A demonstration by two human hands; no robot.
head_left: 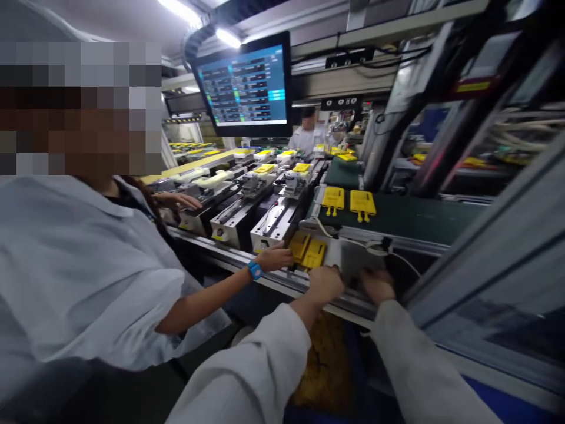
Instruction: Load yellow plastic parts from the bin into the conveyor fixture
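My left hand (325, 284) is curled closed at the front edge of the bench, just below a yellow flat case (315, 253). What its fingers hold, if anything, is hidden. To its right, my right hand (378, 284) reaches to the front of a grey box-like block (359, 259); its fingers are blurred and partly in shadow. A second yellow case (299, 244) lies beside the first. At the left side of these cases is a co-worker's hand (274, 258) with a blue wristband (255, 270).
Two yellow cases with short prongs, one of them here (362, 203), lie on a green conveyor belt (410, 215). Metal fixtures (276, 221) line the bench to the left. A white cable (404, 259) crosses near the block. A monitor (245, 88) hangs above; a blue bin (359, 377) stands below.
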